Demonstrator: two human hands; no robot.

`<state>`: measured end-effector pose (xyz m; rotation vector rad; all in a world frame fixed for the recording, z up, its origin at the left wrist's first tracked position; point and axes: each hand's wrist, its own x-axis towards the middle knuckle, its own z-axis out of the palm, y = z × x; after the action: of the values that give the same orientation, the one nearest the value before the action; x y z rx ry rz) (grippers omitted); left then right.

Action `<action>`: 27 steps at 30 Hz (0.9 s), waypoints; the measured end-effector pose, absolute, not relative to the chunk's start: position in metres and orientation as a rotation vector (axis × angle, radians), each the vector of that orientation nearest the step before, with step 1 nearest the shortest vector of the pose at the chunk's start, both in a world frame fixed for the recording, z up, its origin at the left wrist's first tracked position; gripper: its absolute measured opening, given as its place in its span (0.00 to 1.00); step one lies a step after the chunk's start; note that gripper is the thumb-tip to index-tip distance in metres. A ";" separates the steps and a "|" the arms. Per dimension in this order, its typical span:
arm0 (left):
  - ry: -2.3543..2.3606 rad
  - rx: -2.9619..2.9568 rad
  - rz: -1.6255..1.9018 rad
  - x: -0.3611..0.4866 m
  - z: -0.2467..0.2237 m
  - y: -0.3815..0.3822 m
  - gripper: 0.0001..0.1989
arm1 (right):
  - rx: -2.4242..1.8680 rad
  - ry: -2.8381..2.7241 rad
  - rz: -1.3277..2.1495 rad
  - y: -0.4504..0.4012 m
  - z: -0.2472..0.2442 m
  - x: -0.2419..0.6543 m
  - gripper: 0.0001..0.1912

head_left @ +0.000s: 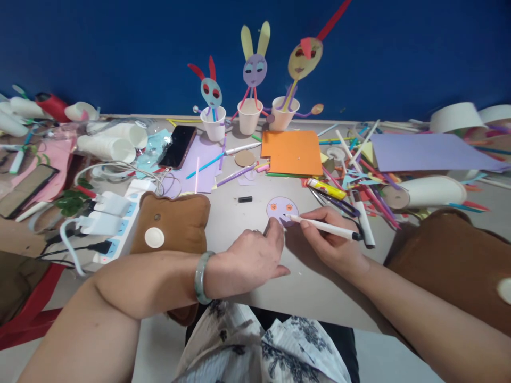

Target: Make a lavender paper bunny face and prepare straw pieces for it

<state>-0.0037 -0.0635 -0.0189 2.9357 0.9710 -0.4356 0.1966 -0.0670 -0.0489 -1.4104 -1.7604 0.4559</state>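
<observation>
A round purple paper face [282,205] with orange eyes lies on the table. My left hand [255,258] presses its lower left edge with the fingertips; the fingers are together, and the thumb points right. In my right hand [335,236] is a white marker [327,227], pinched between thumb and fingers, with its tip on the paper face below the eyes. A black marker cap [245,199] lies to the left of the face.
Three paper cups [250,118] holding paper-faced figures stand at the back. Orange paper [293,153], a phone [178,147] and scattered pens and scraps lie nearer. A brown cushion [175,221] and power strip [130,218] are at left; another brown cushion [451,266] is right.
</observation>
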 end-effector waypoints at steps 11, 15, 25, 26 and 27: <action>0.971 2.907 -0.456 -0.003 -0.016 -0.063 0.44 | -1.479 -1.727 0.519 -0.064 -0.051 0.196 0.06; 0.981 2.907 -0.461 -0.003 -0.016 -0.063 0.43 | -1.480 -1.730 0.501 -0.064 -0.049 0.195 0.07; 0.978 2.926 -0.427 -0.003 -0.018 -0.063 0.44 | -1.476 -1.736 0.489 -0.064 -0.048 0.193 0.06; 0.977 2.921 -0.435 -0.003 -0.018 -0.063 0.44 | -1.479 -1.736 0.493 -0.064 -0.049 0.193 0.06; 0.972 2.913 -0.447 -0.003 -0.017 -0.063 0.44 | -1.481 -1.736 0.496 -0.064 -0.049 0.193 0.06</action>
<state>-0.0030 -0.0626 -0.0172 2.9131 0.9722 -0.4474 0.1931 -0.0640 -0.0490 -1.4814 -1.7364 0.4964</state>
